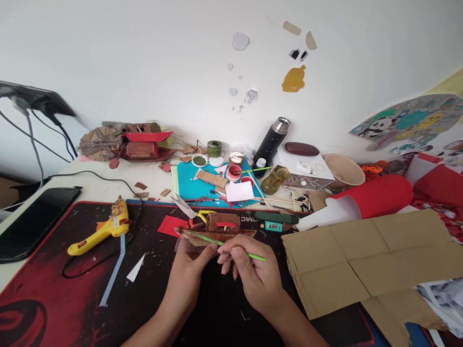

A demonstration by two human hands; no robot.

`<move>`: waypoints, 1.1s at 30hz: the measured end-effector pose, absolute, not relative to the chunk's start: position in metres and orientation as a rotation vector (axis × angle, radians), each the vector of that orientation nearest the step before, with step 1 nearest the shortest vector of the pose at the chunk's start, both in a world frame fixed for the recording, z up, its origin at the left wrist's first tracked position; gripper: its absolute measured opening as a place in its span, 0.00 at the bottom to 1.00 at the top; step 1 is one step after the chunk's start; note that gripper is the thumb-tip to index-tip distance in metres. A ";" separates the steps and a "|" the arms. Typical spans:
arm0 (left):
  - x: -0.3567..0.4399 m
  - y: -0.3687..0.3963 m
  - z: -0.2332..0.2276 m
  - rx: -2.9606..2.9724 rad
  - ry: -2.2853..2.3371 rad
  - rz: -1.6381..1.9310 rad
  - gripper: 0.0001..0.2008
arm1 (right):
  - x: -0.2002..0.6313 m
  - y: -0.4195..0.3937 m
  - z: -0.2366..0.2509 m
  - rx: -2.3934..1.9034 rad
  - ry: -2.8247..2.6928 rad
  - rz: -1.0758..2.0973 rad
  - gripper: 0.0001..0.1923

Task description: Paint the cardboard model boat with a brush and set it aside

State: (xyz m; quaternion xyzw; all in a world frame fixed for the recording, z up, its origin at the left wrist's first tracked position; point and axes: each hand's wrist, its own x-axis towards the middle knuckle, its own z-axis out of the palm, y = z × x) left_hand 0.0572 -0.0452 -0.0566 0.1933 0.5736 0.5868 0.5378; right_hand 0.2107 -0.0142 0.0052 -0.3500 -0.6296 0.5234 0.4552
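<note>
A small brown model boat point(224, 224) with a rounded cabin is held up over the dark desk mat. My left hand point(187, 270) grips its near side, thumb along the hull. In my right hand point(253, 270) is a thin green paintbrush point(206, 237), pinched between thumb and fingers. The brush slants left across the hull, its tip at the boat's left end. Scissors point(186, 208) and a red corrugated piece point(171, 225) lie just behind the boat. Farther back, an open pot of red paint point(234, 173) has another green stick resting across it.
A yellow glue gun point(104, 229) with a glue stick and cord lies left, near a phone point(34, 221). Cardboard sheets point(361, 260) cover the right side. Finished-looking model boats point(144, 144), a black flask point(273, 140) and a white box point(307, 166) line the wall.
</note>
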 end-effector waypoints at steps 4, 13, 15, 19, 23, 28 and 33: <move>0.057 -0.047 -0.060 0.524 1.353 1.412 0.29 | 0.205 -0.014 0.006 -0.831 -1.559 1.302 0.22; 0.058 -0.045 -0.052 0.478 1.332 1.400 0.32 | 0.209 -0.015 0.010 -0.847 -1.529 1.264 0.23; 0.058 -0.044 -0.050 0.469 1.324 1.384 0.32 | 0.211 -0.016 0.011 -0.853 -1.527 1.260 0.22; 0.058 -0.043 -0.049 0.451 1.328 1.380 0.33 | 0.213 -0.017 0.011 -0.855 -1.517 1.245 0.22; 0.058 -0.044 -0.052 0.457 1.315 1.404 0.32 | 0.212 -0.017 0.010 -0.844 -1.527 1.256 0.22; 0.057 -0.045 -0.053 0.447 1.319 1.420 0.31 | 0.212 -0.018 0.010 -0.861 -1.536 1.270 0.23; 0.058 -0.044 -0.050 0.427 1.311 1.411 0.32 | 0.218 -0.020 0.007 -0.898 -1.523 1.257 0.23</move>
